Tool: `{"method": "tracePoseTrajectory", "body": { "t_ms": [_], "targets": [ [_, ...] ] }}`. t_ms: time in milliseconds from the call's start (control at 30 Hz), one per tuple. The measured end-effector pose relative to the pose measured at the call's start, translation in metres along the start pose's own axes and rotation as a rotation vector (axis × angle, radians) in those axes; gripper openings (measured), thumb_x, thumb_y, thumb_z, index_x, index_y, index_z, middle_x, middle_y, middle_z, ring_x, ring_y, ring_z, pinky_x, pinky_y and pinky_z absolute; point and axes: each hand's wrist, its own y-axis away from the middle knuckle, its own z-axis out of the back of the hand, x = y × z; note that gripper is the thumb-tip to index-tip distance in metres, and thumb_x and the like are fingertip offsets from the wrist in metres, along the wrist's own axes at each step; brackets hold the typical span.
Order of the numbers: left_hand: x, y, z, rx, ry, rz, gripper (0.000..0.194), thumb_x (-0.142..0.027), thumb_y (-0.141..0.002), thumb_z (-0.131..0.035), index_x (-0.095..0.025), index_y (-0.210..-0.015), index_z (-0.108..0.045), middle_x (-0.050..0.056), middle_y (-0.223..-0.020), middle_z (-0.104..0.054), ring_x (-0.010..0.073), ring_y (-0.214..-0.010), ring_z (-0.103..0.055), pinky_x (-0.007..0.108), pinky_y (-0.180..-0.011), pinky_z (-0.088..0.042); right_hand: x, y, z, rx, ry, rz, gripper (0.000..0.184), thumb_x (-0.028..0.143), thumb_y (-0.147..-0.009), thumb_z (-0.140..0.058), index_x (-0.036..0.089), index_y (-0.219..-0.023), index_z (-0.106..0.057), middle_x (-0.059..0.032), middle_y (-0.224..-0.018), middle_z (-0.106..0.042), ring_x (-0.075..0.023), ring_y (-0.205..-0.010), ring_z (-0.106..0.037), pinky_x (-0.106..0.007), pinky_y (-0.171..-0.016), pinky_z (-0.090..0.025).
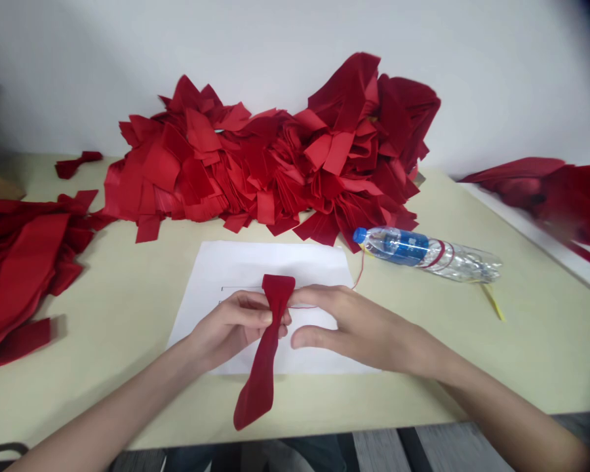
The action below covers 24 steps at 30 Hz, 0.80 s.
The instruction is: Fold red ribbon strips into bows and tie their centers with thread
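A strip of red cloth (263,373) lies lengthwise over a white sheet of paper (236,269) and hangs past the table's front edge. My left hand (231,328) pinches the strip at its narrowed middle. My right hand (347,321) presses against the same spot from the right, fingers closed, holding a thin red thread (360,272) that runs toward the bottle. Both hands meet at the gathered waist of the strip.
A big heap of red cloth pieces (275,164) fills the back of the beige table (521,341). More red strips (19,262) lie at the left and red fabric (560,193) at the right. A clear plastic bottle (423,252) with a blue cap lies on its side.
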Motion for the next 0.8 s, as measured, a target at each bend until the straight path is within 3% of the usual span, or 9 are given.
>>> {"method": "tracePoseTrajectory", "body": {
  "t_ms": [100, 200, 400, 500, 600, 800],
  "targets": [
    [0.001, 0.000, 0.001, -0.020, 0.008, -0.015, 0.009, -0.014, -0.065, -0.069, -0.011, -0.073, -0.072, 0.005, -0.066, -0.066, 0.0130, -0.063, -0.056, 0.024, -0.066, -0.041, 0.003, -0.010, -0.005, -0.031, -0.123, -0.057, 0.022, 0.038, -0.083, -0.055, 0.018, -0.087, -0.064, 0.0004, -0.082, -0.065, -0.0110, -0.075, -0.059, -0.023, -0.067, -0.045],
    [0.001, 0.001, 0.000, -0.025, 0.008, -0.009, 0.007, -0.014, -0.065, -0.069, -0.009, -0.069, -0.072, 0.005, -0.064, -0.066, 0.0118, -0.061, -0.055, 0.023, -0.064, -0.041, -0.001, -0.012, -0.008, -0.075, -0.171, -0.145, 0.021, 0.036, -0.080, -0.058, 0.016, -0.076, -0.064, 0.0023, -0.063, -0.059, -0.0075, -0.056, -0.049, -0.019, -0.050, -0.037],
    [0.001, 0.000, -0.003, -0.080, 0.006, -0.013, 0.007, -0.015, -0.068, -0.069, -0.010, -0.071, -0.072, 0.007, -0.069, -0.067, 0.0146, -0.067, -0.059, 0.025, -0.070, -0.043, 0.000, -0.009, -0.004, -0.164, -0.248, -0.102, 0.018, 0.025, -0.084, -0.053, 0.015, -0.074, -0.064, 0.0008, -0.066, -0.062, -0.0069, -0.057, -0.048, -0.019, -0.051, -0.037],
    [0.002, -0.002, -0.002, -0.129, 0.006, -0.042, 0.007, -0.017, -0.073, -0.065, -0.012, -0.072, -0.071, 0.007, -0.079, -0.068, 0.0159, -0.075, -0.059, 0.027, -0.078, -0.042, 0.008, -0.007, 0.002, -0.249, -0.261, -0.082, 0.019, 0.025, -0.084, -0.053, 0.015, -0.072, -0.062, 0.0023, -0.059, -0.055, -0.0054, -0.052, -0.044, -0.018, -0.048, -0.035],
    [0.004, -0.003, -0.003, -0.176, -0.003, -0.099, 0.010, -0.017, -0.076, -0.063, -0.013, -0.069, -0.069, 0.004, -0.074, -0.066, 0.0140, -0.072, -0.058, 0.027, -0.077, -0.042, 0.018, -0.006, 0.004, -0.302, -0.393, -0.044, 0.016, 0.027, -0.081, -0.056, 0.015, -0.071, -0.062, 0.0038, -0.055, -0.050, -0.0049, -0.049, -0.042, -0.018, -0.045, -0.033],
    [0.008, 0.000, -0.009, -0.273, -0.092, -0.180, 0.009, -0.015, -0.074, -0.064, -0.013, -0.066, -0.067, 0.001, -0.064, -0.061, 0.0100, -0.064, -0.051, 0.023, -0.068, -0.040, 0.016, -0.014, -0.012, -0.157, -0.644, -0.063, 0.018, 0.031, -0.080, -0.058, 0.013, -0.077, -0.062, 0.0038, -0.056, -0.050, -0.0047, -0.051, -0.042, -0.018, -0.047, -0.032]
  ]
}}
